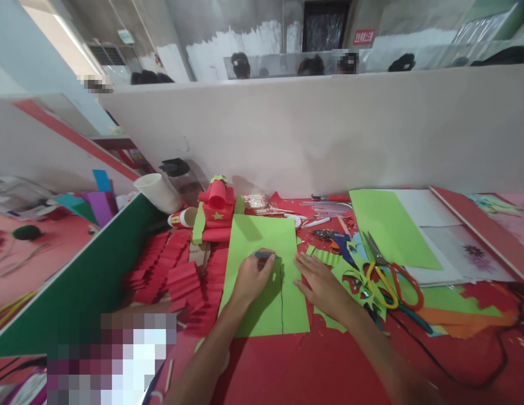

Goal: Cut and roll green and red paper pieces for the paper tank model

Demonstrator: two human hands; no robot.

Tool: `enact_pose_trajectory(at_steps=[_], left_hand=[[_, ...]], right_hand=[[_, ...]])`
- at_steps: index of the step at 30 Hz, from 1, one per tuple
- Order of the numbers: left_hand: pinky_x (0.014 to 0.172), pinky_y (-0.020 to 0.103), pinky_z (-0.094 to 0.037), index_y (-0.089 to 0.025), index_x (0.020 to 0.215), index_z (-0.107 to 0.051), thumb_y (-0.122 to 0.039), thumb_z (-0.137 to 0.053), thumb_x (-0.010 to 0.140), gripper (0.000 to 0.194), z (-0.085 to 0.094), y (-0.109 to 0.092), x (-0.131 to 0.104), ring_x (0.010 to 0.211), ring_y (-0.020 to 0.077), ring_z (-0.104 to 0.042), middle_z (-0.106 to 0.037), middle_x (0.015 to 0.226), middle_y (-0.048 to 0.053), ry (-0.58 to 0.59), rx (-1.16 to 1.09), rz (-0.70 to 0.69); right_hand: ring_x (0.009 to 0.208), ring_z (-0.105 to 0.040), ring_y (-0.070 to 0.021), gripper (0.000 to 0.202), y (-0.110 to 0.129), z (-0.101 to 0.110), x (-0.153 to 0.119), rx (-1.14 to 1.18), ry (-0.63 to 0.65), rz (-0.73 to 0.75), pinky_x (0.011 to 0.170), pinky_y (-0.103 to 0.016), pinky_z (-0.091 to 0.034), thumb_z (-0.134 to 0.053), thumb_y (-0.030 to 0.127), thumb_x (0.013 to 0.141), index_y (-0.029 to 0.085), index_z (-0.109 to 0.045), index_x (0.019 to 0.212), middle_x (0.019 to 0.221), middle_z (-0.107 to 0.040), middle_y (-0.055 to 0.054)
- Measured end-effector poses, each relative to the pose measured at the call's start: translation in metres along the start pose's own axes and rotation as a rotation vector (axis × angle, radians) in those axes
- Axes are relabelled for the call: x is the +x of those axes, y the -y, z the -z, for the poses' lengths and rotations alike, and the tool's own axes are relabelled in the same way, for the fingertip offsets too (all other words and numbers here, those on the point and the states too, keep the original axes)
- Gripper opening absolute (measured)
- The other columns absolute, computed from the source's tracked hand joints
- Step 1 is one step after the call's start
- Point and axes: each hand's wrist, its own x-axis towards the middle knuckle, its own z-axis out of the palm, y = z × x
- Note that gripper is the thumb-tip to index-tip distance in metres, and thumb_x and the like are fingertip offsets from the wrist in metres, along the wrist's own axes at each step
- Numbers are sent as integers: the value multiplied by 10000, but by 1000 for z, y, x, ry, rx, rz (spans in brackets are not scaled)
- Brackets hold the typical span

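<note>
A sheet of light green paper [262, 236] lies flat in front of me, with a dark line running down it from about its middle to the bottom edge. My left hand [254, 275] is closed around a dark grey-blue pen [262, 255], whose end points right, near the top of that line. Whether the tip touches the paper, I cannot tell. On the sheet's right edge rests my right hand [316, 274], fingers stretched out and holding nothing. Scissors [392, 275] with yellow and orange handles lie to its right, on green paper scraps [329, 259].
Left of the sheet are pleated red paper strips [186, 281] and a red paper model [218, 211]. A blue glue gun [344, 244] lies behind my right hand. More green paper [392, 225] is at the right. A white partition [312, 129] stands behind, a green divider [88, 259] left.
</note>
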Motion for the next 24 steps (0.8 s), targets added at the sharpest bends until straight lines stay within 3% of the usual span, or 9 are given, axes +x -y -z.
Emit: enact_pose_trajectory(at_steps=[13,19,24], left_hand=[[680,260,-510,-159,959,-706,-423,-541,880,321,-3,4,-6,707,185,-684,-742,843,59,-12,124,-30],[674,258,-505,-164,968,-711,-414,-542,875,316,-3,4,-6,692,180,-677,-742,841,59,-7,129,-23],[677,250,-489,-160,879,-708,-385,-530,876,286,-2,-1,-8,690,177,-664,-723,780,51,14,157,-53]], right_hand=[[1401,-375,-256,537,0,-1,-1,15,-25,22,1166,-498,-302,-465,340,960,163,-414,1464,1515,-404,-123],[1407,-362,-255,542,1,0,0,-8,-4,17,1172,-483,-298,-460,342,960,126,-422,1455,1520,-396,-126],[1407,-365,-250,538,0,0,-1,8,-22,21,1172,-476,-297,-477,332,954,142,-426,1454,1510,-412,-130]])
